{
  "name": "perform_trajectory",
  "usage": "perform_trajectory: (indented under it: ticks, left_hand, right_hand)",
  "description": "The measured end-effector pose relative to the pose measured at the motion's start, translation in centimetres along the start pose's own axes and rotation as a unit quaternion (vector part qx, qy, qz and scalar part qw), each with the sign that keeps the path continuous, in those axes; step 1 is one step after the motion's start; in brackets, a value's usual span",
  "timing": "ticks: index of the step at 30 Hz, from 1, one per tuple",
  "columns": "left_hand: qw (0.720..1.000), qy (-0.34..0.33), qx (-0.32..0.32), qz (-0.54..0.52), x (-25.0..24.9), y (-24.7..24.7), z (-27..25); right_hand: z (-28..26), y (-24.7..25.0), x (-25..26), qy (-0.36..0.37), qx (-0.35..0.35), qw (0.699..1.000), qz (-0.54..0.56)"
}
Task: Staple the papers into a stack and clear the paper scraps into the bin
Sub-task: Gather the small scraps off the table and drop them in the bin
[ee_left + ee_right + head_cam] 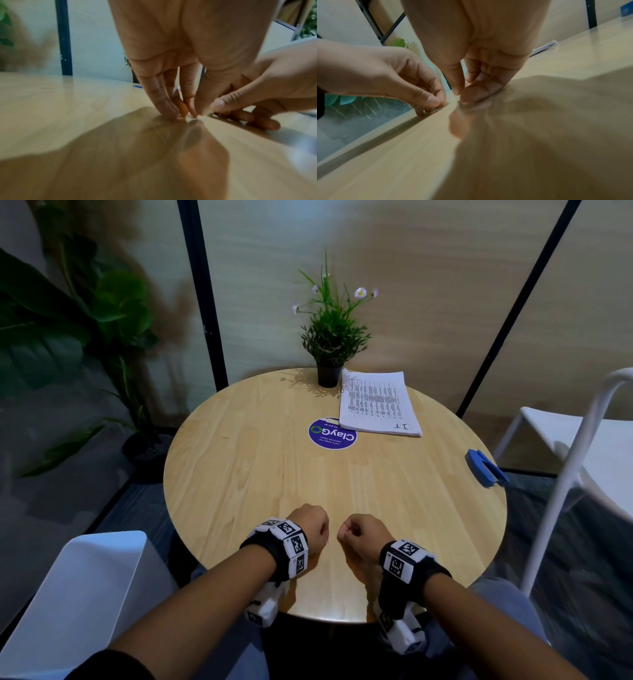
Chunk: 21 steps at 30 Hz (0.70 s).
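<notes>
Both my hands rest near the front middle of the round wooden table [246, 474], fingers curled down with their tips on the wood. My left hand [310, 529] bunches its fingertips [171, 113] on a tiny pale paper scrap [199, 118]. My right hand [359, 534] presses thumb and fingers together [460, 96] at the surface; I cannot tell whether anything lies between them. The printed stack of papers [378, 405] lies at the back right. A blue stapler [486, 467] sits at the table's right edge.
A white bin [68, 594] stands on the floor at the lower left, beside my left arm. A small potted plant [330, 337] and a round purple sticker [332, 434] are at the back. A white chair [582, 440] stands to the right.
</notes>
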<state>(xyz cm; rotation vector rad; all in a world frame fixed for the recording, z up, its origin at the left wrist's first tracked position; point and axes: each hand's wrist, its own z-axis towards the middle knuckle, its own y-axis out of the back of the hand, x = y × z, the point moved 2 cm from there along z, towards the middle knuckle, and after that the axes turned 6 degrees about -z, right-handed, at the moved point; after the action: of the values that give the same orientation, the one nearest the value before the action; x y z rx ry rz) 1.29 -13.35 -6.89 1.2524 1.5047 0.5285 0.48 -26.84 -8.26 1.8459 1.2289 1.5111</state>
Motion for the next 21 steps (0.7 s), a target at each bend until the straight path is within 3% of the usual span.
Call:
perform_trajectory:
  ticks: [7, 21]
  left_hand:
    - [0.999, 0.042, -0.021, -0.014, -0.3, -0.2, 0.3]
    - [0.997, 0.027, 0.032, 0.060, -0.9, -1.1, 0.4]
  right_hand:
    - [0.0, 0.0, 0.1, -0.001, 0.000, 1.000, 0.001]
    - [-0.3, 0.0, 0.3, 0.001, 0.001, 1.000, -0.008]
